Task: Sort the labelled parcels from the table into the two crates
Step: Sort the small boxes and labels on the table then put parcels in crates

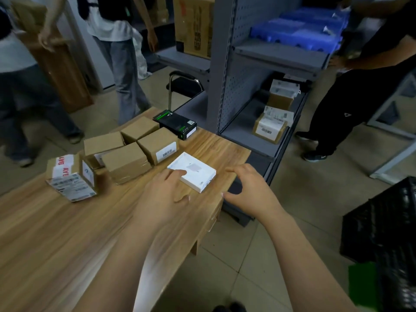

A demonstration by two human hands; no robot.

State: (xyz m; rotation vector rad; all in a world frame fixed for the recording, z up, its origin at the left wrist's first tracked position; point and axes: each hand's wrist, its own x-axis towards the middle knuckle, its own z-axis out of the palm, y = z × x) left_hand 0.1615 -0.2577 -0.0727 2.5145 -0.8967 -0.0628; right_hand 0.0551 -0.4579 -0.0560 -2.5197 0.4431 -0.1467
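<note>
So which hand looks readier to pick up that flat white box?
Probably the left hand: its fingertips already lie over the near corner of the flat white box. The right hand is open beside the box, near the table edge, not touching it.

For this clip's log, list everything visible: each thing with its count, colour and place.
Wooden table: one, light brown, lower left.
Plain cardboard parcels: four, brown, clustered mid-table.
Taped cardboard parcel: one, brown with red-lettered white tape, left of cluster.
Flat white box: one, near table's right edge.
Black box: one, green-striped, far table corner.
Metal shelving: grey, behind table, holding labelled parcels.
Black crate: one, right.
Bystanders: three, partly visible.
Hands: left fingertips on white box; right open beside it.
</note>
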